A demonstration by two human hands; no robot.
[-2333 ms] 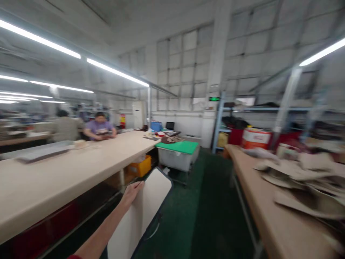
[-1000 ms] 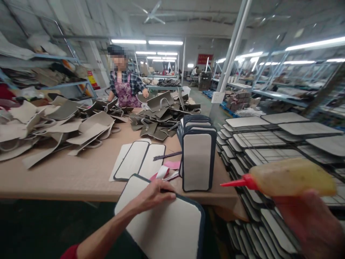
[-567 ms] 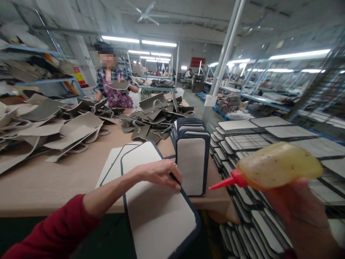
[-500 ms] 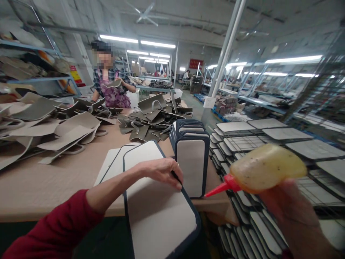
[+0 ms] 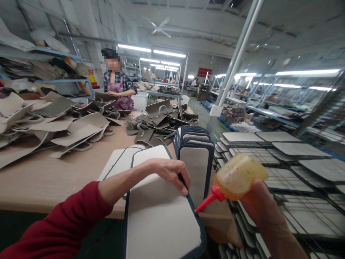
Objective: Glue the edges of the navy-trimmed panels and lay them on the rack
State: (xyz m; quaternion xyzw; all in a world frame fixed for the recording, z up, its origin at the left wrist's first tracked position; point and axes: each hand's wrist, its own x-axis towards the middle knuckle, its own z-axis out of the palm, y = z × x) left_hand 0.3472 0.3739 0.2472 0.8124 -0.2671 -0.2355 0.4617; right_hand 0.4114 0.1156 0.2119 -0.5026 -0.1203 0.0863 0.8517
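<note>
My left hand (image 5: 174, 174) grips the right edge of a pale, round-cornered panel (image 5: 161, 219) with a dark blue border, fingers closed over the rim. The panel slants down off the table's front edge toward me. In my right hand (image 5: 260, 201) is a yellowish squeeze bottle (image 5: 238, 176) with a red pointed nozzle, tilted down to the left. The nozzle tip is at the panel's dark right border, just below my left hand; whether it touches I cannot tell. Behind stands a row of similar upright panels (image 5: 194, 169). Another pale panel (image 5: 114, 162) lies flat at the left.
Grey-brown bag pieces with handles (image 5: 78, 133) cover the table's (image 5: 32, 183) left, and a darker heap (image 5: 159, 122) lies at its middle. Wire racks holding more panels (image 5: 299, 149) stand close on my right. A co-worker (image 5: 118, 86) stands across the table.
My right hand has brought the bottle left and down, its nozzle now at the panel's border. The left hand keeps its hold. The view has shifted, and the co-worker's hands are lower.
</note>
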